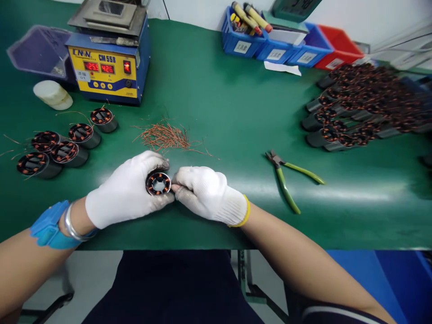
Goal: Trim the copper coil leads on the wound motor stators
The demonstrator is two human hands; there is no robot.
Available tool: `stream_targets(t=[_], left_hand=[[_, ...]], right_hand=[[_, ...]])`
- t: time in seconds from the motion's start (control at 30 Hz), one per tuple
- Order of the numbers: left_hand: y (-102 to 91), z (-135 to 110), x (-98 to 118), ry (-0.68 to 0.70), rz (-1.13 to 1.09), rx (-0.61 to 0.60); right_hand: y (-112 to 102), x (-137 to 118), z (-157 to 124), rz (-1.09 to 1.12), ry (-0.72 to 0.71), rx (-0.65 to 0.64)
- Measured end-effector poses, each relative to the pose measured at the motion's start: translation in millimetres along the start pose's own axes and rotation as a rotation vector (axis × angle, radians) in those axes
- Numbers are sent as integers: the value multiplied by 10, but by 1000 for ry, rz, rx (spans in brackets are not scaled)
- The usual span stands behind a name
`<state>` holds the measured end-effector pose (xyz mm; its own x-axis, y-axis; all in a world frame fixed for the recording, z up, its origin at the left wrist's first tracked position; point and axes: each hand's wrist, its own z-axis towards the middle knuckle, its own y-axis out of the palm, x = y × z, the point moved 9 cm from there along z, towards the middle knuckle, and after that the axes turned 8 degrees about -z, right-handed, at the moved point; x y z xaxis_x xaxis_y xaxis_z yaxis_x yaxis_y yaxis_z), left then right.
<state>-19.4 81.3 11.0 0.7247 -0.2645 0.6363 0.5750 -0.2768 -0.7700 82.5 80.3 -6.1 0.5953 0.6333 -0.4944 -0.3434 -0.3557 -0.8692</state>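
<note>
My left hand (130, 189), in a white glove, is wrapped round a motor stator (158, 184) with a dark ring, copper windings and a metal rim; its open end faces up. Close against the stator's right side is my right hand (202, 191), gloved in white with a yellow cuff. Its thumb and fingertips are pinched together, and whatever they hold is too small to see. Just beyond my hands lies a loose heap of copper wire pieces (165, 136). To the right, green-handled cutting pliers (281, 168) rest on the green mat with their handles spread.
Several stators with loose wire ends (69, 153) stand at left. Behind them are a blue-and-yellow soldering station (104, 72), a white roll (53, 94) and a purple bin (37, 54). Many stators (364, 103) fill the right side. Blue tool boxes (241, 42) and a red box (340, 45) line the back.
</note>
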Motion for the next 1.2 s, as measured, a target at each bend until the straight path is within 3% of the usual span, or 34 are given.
stream_targets(t=[0.13,0.33,0.63,0.9,1.0,1.13,1.2], left_hand=[[71,-21,94,54,-78,-26],[138,-3,209,136,-30,18],[192,-30,345,296,59,100],[212,-35,371,342,83,135],[217,-42,392,361,105,165],[238,-47,405,367,141,189],[251,-48,407,370,150,182]], right_hand=[[-48,133,-61,207,238,-126],[30,236,-116,422,393,-205],[93,334,-232,522,385,-203],[19,368,-236,409,446,-197],[66,371,-242,546,398,-200],[-39,457,-228,690,369,-86],[-42,462,-194,691,378,-130]])
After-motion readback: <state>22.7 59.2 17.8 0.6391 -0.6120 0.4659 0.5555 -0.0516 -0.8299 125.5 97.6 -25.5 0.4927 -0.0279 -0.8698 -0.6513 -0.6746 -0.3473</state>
